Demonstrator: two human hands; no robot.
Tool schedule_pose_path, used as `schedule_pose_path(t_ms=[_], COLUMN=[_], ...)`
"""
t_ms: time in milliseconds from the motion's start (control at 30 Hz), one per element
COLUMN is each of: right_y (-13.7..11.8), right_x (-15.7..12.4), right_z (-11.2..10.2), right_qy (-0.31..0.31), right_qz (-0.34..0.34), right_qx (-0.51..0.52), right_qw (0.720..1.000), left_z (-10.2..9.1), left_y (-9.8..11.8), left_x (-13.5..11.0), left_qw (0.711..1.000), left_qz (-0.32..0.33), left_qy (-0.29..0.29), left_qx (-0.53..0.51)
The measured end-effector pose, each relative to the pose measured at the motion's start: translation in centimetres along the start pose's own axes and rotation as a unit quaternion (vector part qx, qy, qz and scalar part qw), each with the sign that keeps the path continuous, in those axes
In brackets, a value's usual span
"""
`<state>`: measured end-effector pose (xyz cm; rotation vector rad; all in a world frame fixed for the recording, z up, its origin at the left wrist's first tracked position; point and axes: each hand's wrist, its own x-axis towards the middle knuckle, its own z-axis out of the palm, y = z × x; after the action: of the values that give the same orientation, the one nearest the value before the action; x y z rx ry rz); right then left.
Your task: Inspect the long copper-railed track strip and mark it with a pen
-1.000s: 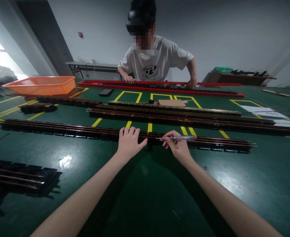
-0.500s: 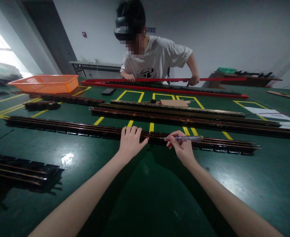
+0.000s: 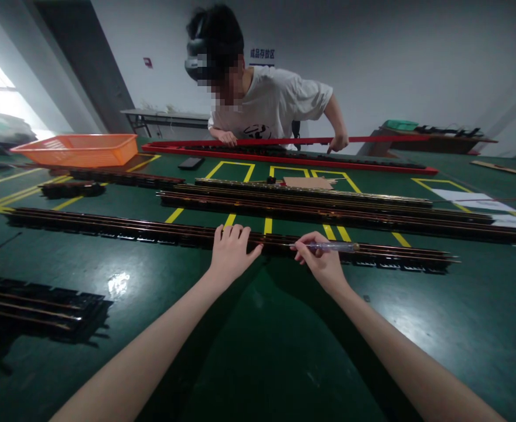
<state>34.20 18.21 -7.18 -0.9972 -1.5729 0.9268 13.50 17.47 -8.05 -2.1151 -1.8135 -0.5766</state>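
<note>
A long black strip with copper-coloured rods lies crosswise on the green table in front of me. My left hand rests on its near edge around the middle, fingers spread and thumb stretched to the right. In my right hand is a slim screwdriver with a see-through handle, held nearly flat above the strip. Its thin shaft points left, toward my left thumb. Whether the tip touches the strip I cannot tell.
Beyond lie more black strips with rods, a piece of cardboard and an orange basket. Another dark strip stack is at near left. Across the table a person leans over a long red frame. Papers lie right.
The view has shifted slightly, so most things sit a little further left. The person opposite has moved their head left. Both my hands keep the same pose on the strip.
</note>
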Motion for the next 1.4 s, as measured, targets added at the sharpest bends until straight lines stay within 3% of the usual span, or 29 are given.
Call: schedule_pose_path(t_ms=[1400], right_y=[-0.21], right_x=[-0.03], right_z=[-0.02], right_qy=[-0.002], right_qz=[-0.004], right_qx=[-0.019], right_qw=[1.0], left_z=[-0.21], left_y=[-0.07], left_x=[-0.06], left_qw=[1.0], left_qz=[0.002], left_qy=[-0.005], left_qx=[-0.01])
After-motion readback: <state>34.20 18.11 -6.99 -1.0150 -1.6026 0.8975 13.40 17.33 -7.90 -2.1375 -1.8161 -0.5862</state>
